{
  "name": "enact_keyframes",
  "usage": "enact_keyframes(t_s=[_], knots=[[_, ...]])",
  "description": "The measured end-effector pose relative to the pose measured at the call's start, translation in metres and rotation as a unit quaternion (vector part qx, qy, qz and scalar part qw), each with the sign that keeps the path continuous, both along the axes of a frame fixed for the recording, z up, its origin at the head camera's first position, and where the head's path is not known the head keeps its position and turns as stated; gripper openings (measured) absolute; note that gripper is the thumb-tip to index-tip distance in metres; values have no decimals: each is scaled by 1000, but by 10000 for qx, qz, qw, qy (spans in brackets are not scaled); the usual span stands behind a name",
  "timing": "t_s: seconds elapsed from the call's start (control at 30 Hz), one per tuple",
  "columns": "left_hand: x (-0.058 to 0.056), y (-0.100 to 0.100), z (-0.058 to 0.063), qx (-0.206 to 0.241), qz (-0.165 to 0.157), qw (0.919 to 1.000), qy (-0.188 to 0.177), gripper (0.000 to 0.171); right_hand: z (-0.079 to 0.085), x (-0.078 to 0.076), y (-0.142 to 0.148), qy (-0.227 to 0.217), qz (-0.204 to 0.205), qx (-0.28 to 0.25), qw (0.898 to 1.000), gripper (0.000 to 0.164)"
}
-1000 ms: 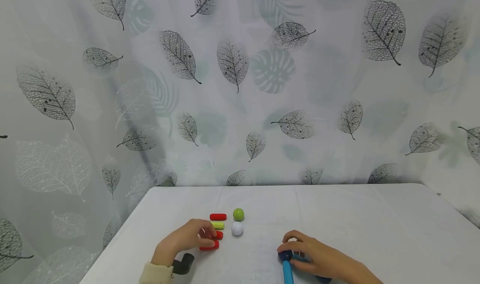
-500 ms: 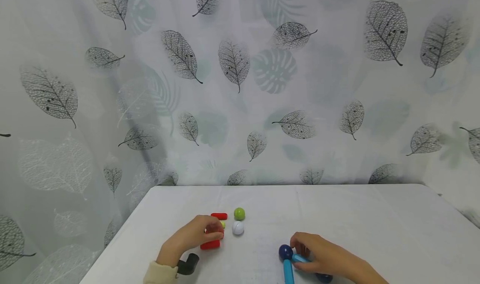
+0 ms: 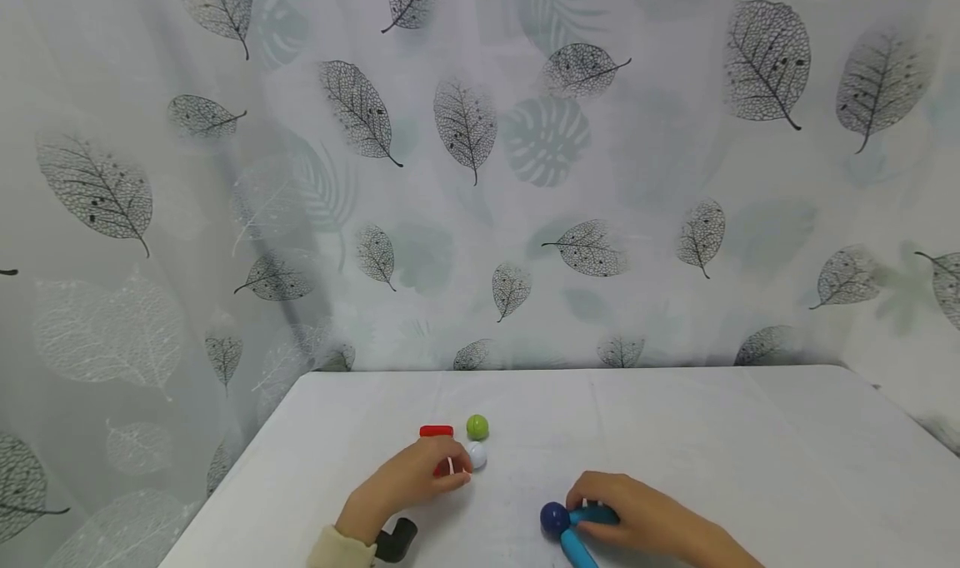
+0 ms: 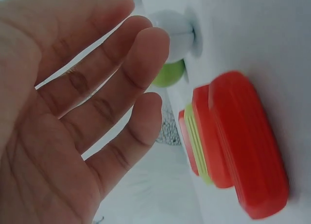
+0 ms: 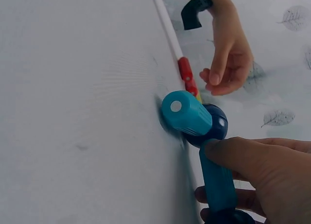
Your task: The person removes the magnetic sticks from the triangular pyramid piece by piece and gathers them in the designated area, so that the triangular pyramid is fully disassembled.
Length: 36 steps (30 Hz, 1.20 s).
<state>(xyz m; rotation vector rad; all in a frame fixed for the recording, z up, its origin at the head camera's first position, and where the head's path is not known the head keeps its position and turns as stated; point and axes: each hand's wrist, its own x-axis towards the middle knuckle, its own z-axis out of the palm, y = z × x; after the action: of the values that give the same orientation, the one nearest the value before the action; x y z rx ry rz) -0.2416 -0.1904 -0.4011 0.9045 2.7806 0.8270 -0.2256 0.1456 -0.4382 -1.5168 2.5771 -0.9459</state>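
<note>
My left hand (image 3: 412, 478) hovers with loosely bent, spread fingers beside the white ball (image 3: 477, 455). Nothing is held in it; whether a fingertip touches the ball I cannot tell. Several red rods, among them the nearest red rod (image 4: 250, 146), lie side by side with a yellow-green rod (image 4: 196, 144), partly hidden by this hand in the head view. Behind the white ball sits a green ball (image 3: 477, 426). My right hand (image 3: 637, 511) grips a blue rod (image 5: 217, 178) between thumb and fingers. That rod joins a dark blue ball (image 3: 554, 518), from which another blue rod (image 3: 578, 549) sticks out.
All this lies on a white-covered table (image 3: 720, 443). A leaf-printed curtain (image 3: 465, 218) hangs behind its far edge. A second dark blue ball (image 5: 232, 217) shows at the near end of the gripped rod. A black device (image 3: 396, 540) sits at the left wrist.
My left hand has moved right from the red rods toward the white ball. My right fingers have gone from the dark blue ball to the rod, and the joined blue pieces have turned slightly.
</note>
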Motion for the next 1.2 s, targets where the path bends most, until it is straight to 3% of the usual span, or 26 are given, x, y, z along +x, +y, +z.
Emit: enact_keyframes(t_s=[0.23,0.37,0.5,0.7,0.87,0.93,1.07,1.2], knots=[[7,15,-3,-123,-142,9996,-206,9,-4,3,-6,-19,34,37,10000,17],[8,21,-7,-215,-236,9992,-235,10,-5,7,-10,204,-116,142,9996,21],[10,29,-10,-280,-215,9984,-453,17,-5,10,-13,4,-260,183,9995,25],[15,43,-12,-259,-366,9958,-797,27,-2,14,-16,-843,-345,291,9954,28],[22,53,-12,-141,-751,9919,-1018,32,-4,15,-18,-636,-146,133,9978,26],[24,56,-12,-122,-967,9900,-1017,34,-5,14,-18,-510,-68,40,9987,26],[26,61,-13,-183,-1392,9877,-686,37,-8,13,-17,-279,97,-161,9994,24],[27,63,-14,-253,-1502,9874,-422,38,-10,13,-16,-68,197,-251,9995,23]])
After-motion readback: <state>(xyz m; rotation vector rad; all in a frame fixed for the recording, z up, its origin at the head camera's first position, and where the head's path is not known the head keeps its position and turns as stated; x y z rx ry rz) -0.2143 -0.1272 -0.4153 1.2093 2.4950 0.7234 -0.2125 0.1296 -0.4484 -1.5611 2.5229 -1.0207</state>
